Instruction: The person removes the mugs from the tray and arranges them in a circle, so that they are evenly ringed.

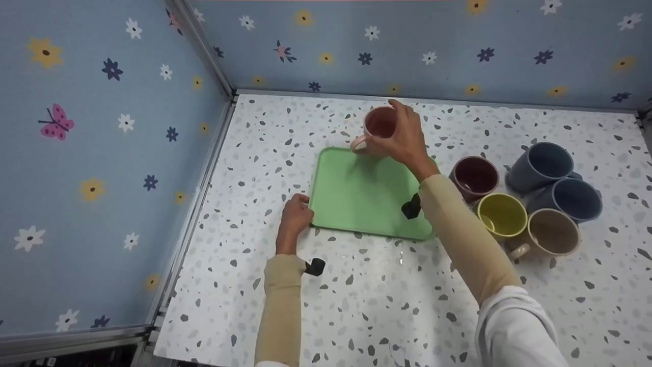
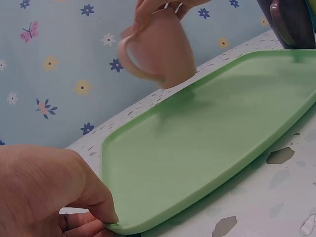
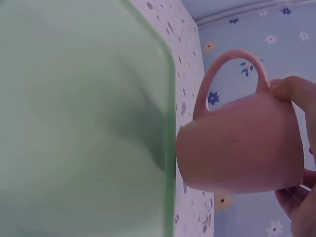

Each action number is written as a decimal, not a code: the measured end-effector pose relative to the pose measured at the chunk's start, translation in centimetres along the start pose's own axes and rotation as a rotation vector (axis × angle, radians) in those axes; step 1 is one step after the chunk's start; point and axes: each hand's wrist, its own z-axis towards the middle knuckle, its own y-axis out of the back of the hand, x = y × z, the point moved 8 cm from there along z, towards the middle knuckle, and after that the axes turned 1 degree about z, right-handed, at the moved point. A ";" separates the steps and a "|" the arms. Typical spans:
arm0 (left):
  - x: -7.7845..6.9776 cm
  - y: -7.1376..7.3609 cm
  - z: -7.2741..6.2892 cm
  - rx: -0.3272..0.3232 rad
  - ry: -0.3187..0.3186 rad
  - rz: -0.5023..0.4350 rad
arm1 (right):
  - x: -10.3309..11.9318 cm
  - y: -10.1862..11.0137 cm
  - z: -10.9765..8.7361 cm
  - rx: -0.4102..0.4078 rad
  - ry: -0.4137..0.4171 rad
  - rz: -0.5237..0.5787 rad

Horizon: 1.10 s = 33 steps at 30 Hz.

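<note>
A pink mug (image 1: 375, 145) hangs in the air above the far edge of the green tray (image 1: 356, 193). My right hand (image 1: 405, 135) grips it near the rim, thumb on one side and fingers on the other. The mug's handle (image 3: 232, 61) is free of the fingers. At the tray's near left corner, my left hand (image 1: 296, 216) pinches the rim; its thumb (image 2: 98, 197) lies on top in the left wrist view, and the other fingers are partly hidden below. The tray lies flat on the speckled table.
Right of the tray stand a dark maroon mug (image 1: 474, 176), a yellow-green mug (image 1: 501, 216), a beige mug (image 1: 553, 233) and two blue mugs (image 1: 532, 171), close together. A flowered blue wall (image 1: 346, 35) bounds the table behind, and another (image 1: 102, 153) at left.
</note>
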 end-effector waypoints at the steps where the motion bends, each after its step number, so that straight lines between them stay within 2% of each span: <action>1: 0.0 0.0 0.0 0.001 -0.002 0.001 | -0.4 0.4 0.0 -0.012 -0.017 -0.005; 12: 0.2 -0.1 0.0 0.027 0.039 -0.045 | -3.9 3.8 -0.2 -0.158 -0.135 -0.048; 25: 0.1 -0.1 -0.1 0.023 0.039 -0.018 | -7.2 7.9 -1.1 -0.231 -0.394 -0.066; 33: 0.1 -0.1 -0.3 0.023 0.044 -0.028 | -8.8 9.6 -1.8 -0.232 -0.514 -0.082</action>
